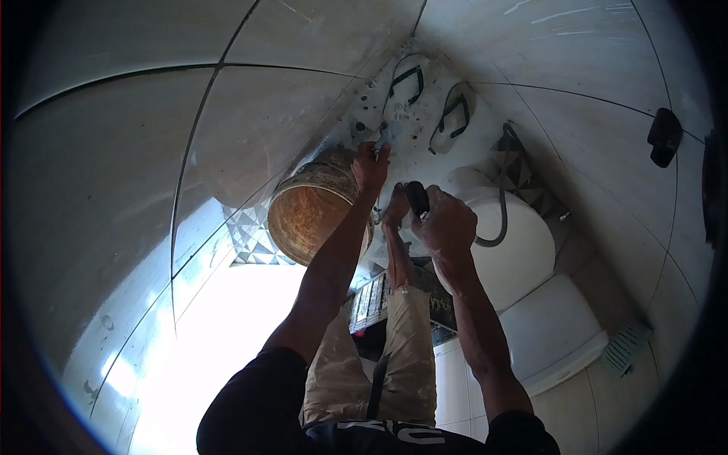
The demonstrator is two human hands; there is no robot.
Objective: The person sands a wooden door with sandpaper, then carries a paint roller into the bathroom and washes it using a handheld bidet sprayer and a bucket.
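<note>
My right hand (449,220) is wrapped round a black bidet sprayer (416,199), whose head points forward and left. A grey hose (503,216) curves away to its right, beside the toilet. Beyond the bucket's upper right side is my left hand (371,168), fingers bent in at a small, bluish, blurry thing (383,139) that I cannot make out. The stained bucket (327,171) lies tilted with its brown, dirty inside toward me, and my left forearm crosses in front of its mouth. My bare foot (395,206) shows between my hands.
Two flip-flops, one left (408,82) and one right (455,117), lie on the wet floor at the corner. A white toilet (523,243) stands on the right. Tiled walls close in on both sides. A dark crate-like object (436,299) sits behind my legs.
</note>
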